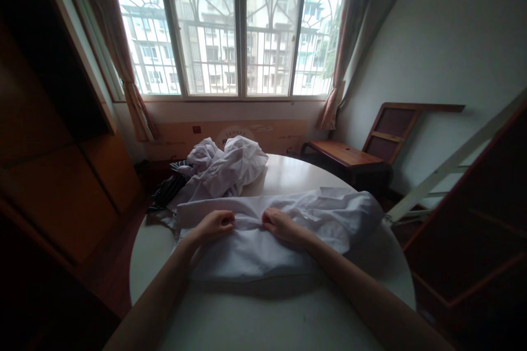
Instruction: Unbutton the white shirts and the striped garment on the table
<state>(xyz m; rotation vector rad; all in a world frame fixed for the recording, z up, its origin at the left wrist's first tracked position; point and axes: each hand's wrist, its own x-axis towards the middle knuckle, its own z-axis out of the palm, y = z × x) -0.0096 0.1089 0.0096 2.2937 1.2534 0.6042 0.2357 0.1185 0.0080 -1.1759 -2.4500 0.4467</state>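
Note:
A white cloth garment (255, 258) lies spread sideways across the round white table, wrinkled in the middle and bunched at its right end. My left hand (214, 225) is closed on its upper part, left of the middle, with the fingers curled into the fabric. A short gap to the right, my right hand (280, 224) pinches the same garment. The cloth between the two hands is creased. Which kind of garment it is, I cannot make out. Behind it rests a crumpled heap of white clothes (230, 167).
The round table (272, 318) has its near edge toward me. A dark striped cloth (168, 189) hangs at its left edge by the heap. Beyond are a wooden chair (346, 152), a barred window (241, 33) and wooden cabinets (102, 175). A ladder-like frame (444, 181) leans at the right.

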